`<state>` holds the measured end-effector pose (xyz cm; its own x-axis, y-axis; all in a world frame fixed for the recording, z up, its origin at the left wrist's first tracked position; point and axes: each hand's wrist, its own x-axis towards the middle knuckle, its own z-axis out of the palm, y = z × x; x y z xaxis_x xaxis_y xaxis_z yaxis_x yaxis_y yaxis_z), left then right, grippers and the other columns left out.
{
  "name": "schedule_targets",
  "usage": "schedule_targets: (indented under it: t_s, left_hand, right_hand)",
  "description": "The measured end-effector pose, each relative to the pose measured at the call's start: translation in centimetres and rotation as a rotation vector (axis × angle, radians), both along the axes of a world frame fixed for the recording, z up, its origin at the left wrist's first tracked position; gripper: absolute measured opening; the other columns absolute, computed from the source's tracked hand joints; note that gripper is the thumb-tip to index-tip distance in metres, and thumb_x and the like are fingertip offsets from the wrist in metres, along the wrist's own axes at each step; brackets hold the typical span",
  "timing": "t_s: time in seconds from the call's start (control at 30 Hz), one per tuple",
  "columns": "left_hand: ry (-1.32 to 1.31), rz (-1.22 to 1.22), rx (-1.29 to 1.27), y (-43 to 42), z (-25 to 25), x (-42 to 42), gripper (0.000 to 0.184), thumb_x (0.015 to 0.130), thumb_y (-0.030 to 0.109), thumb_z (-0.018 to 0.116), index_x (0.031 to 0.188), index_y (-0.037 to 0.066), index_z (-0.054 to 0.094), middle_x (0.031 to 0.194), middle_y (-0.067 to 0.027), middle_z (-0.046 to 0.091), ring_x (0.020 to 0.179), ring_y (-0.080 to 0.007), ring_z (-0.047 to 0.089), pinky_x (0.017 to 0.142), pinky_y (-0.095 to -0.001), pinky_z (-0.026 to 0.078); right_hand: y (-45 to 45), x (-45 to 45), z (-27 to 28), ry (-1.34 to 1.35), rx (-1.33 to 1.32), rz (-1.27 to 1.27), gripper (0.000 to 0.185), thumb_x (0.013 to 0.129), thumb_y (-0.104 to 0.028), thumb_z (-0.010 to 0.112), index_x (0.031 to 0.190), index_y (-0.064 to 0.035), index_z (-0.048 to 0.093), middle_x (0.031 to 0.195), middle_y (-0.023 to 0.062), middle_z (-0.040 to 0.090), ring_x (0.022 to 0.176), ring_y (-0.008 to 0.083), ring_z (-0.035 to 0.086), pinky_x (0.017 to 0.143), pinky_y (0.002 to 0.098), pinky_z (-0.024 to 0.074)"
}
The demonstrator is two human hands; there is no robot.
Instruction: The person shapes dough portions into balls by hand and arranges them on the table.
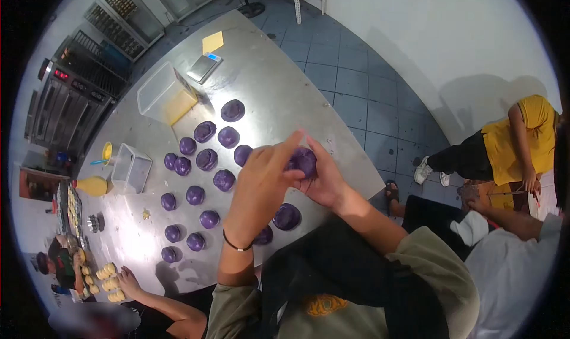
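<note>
Above the metal table [237, 60], my right hand [326, 176] cups a purple dough ball [304, 162] from the right side. My left hand [261, 184], with a dark band on its wrist, presses its fingers against the same ball from the left. Several other purple balls lie on the table to the left, among them a large one [233, 110] and a small one [168, 202]. Another large purple ball [287, 216] rests just below my hands. One ball [242, 155] is partly hidden behind my left hand.
A digital scale [202, 69], a clear container [157, 92], a second clear container [130, 171] and a yellow bottle [92, 186] stand on the table. A co-worker's hand [129, 282] is beside yellow dough pieces [110, 284]. Other people are at the right.
</note>
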<state>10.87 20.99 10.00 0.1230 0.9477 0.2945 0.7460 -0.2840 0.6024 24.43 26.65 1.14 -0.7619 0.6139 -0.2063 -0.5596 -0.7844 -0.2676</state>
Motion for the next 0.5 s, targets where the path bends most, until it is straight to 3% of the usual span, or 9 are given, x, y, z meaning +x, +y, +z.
schedule_targets:
  t_s: [0.03, 0.07, 0.17, 0.23, 0.27, 0.33, 0.5]
  left_hand:
    - [-0.036, 0.016, 0.038, -0.2, -0.4, 0.6, 0.054, 0.075, -0.004, 0.065, 0.125, 0.015, 0.058, 0.084, -0.0088, 0.066, 0.079, -0.0232, 0.062, 0.069, -0.0321, 0.053]
    - [-0.037, 0.024, 0.040, -0.2, -0.8, 0.4, 0.054, 0.075, -0.004, 0.065, 0.125, 0.015, 0.058, 0.084, -0.0088, 0.066, 0.079, -0.0232, 0.062, 0.069, -0.0321, 0.053]
    - [-0.001, 0.046, 0.068, -0.4, -0.9, -0.3, 0.022, 0.077, -0.002, 0.066, 0.097, 0.008, 0.069, 0.081, -0.0100, 0.067, 0.070, -0.0227, 0.064, 0.065, -0.0281, 0.053]
    - [-0.072, 0.104, 0.054, -0.6, -1.2, -0.5, 0.023, 0.079, -0.002, 0.064, 0.100, 0.007, 0.068, 0.084, -0.0110, 0.068, 0.071, -0.0226, 0.066, 0.065, -0.0285, 0.053]
    - [-0.146, 0.156, 0.038, -0.8, -1.3, -0.5, 0.024, 0.081, -0.001, 0.063, 0.103, 0.006, 0.067, 0.088, -0.0120, 0.068, 0.072, -0.0225, 0.067, 0.065, -0.0289, 0.053]
    - [-0.206, 0.211, -0.032, -1.1, -0.8, 0.3, 0.025, 0.082, -0.001, 0.062, 0.106, 0.005, 0.065, 0.091, -0.0130, 0.068, 0.074, -0.0226, 0.068, 0.065, -0.0294, 0.054]
    - [-0.466, 0.225, -0.183, -2.2, 0.9, 0.4, 0.032, 0.084, -0.001, 0.061, 0.116, 0.005, 0.061, 0.100, -0.0151, 0.067, 0.078, -0.0244, 0.069, 0.066, -0.0310, 0.054]
  right_hand:
    - [0.1, 0.3, -0.5, 0.167, 0.030, 0.110, 0.046, 0.098, -0.046, 0.037, 0.110, -0.0068, 0.057, 0.098, 0.0053, 0.063, 0.092, 0.0178, 0.062, 0.082, 0.0356, 0.0521]
    - [0.2, 0.4, -0.3, 0.166, 0.030, 0.118, 0.046, 0.098, -0.046, 0.037, 0.110, -0.0068, 0.057, 0.098, 0.0053, 0.063, 0.092, 0.0178, 0.062, 0.082, 0.0356, 0.0521]
    - [-0.3, 0.3, 1.8, 0.248, -0.006, 0.278, 0.050, 0.098, -0.051, 0.034, 0.111, -0.0078, 0.056, 0.100, 0.0056, 0.063, 0.095, 0.0205, 0.062, 0.088, 0.0422, 0.0496]
    - [-0.8, 0.4, 4.3, -0.056, -0.107, 0.313, 0.052, 0.098, -0.052, 0.031, 0.112, -0.0090, 0.055, 0.102, 0.0065, 0.063, 0.096, 0.0231, 0.062, 0.094, 0.0466, 0.0454]
    - [-1.0, 0.0, 3.8, -0.055, -0.105, 0.319, 0.052, 0.098, -0.052, 0.031, 0.112, -0.0090, 0.055, 0.102, 0.0065, 0.063, 0.096, 0.0231, 0.062, 0.094, 0.0466, 0.0454]
    - [-1.7, -1.2, 2.2, -0.169, 0.030, -0.079, 0.051, 0.098, -0.051, 0.031, 0.114, -0.0090, 0.053, 0.102, 0.0085, 0.063, 0.091, 0.0226, 0.063, 0.087, 0.0431, 0.0509]
    - [-1.9, -0.4, 0.6, -0.320, 0.237, -0.067, 0.053, 0.099, -0.052, 0.029, 0.118, -0.0072, 0.051, 0.102, 0.0109, 0.063, 0.085, 0.0201, 0.064, 0.069, 0.0358, 0.0568]
